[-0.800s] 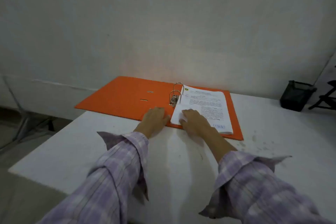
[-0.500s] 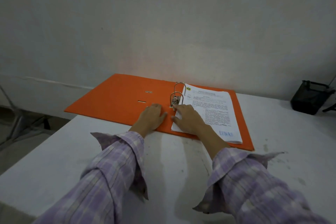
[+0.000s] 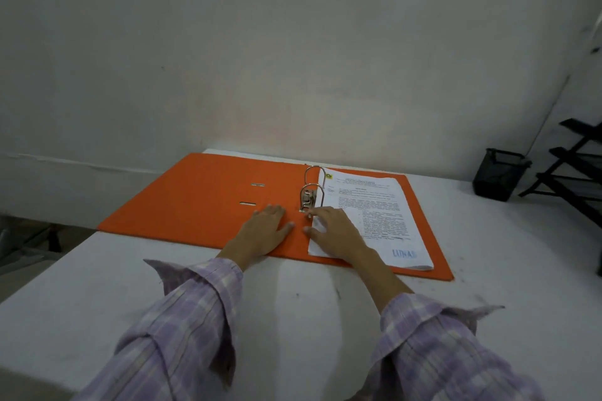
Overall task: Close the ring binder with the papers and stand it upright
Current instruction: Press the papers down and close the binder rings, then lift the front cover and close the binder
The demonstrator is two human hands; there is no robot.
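Binder: the orange ring binder (image 3: pixel 208 202) is lying open and flat on the white table (image 3: pixel 293 303), its far edge close to the wall, its left cover reaching past the table's left edge.
Change since earlier: against the frame 0.8 s ago, the right hand (image 3: pixel 335 231) is sitting further up the page, its fingertips now reaching the lever of the ring mechanism (image 3: pixel 308 200); the left hand (image 3: pixel 265 231) is lying in much the same spot on the binder.
Left hand: it is resting flat and released, palm down, fingers spread, on the orange inside just left of the rings, gripping nothing.
Right hand: it is lying open on the near left corner of the papers (image 3: pixel 368 218), pressing them down, index finger at the lever; grasping nothing.
Papers: they are sitting threaded on the two arched rings, stacked on the binder's right half.
Writing: a blue stamp reading roughly "LUNAS" (image 3: pixel 404 253) is showing at the near corner of the top sheet; a small round emblem is sitting at its top left; the printed text is too small to read.
Right of binder: a black mesh cup (image 3: pixel 498 174) is standing on the table, well apart.
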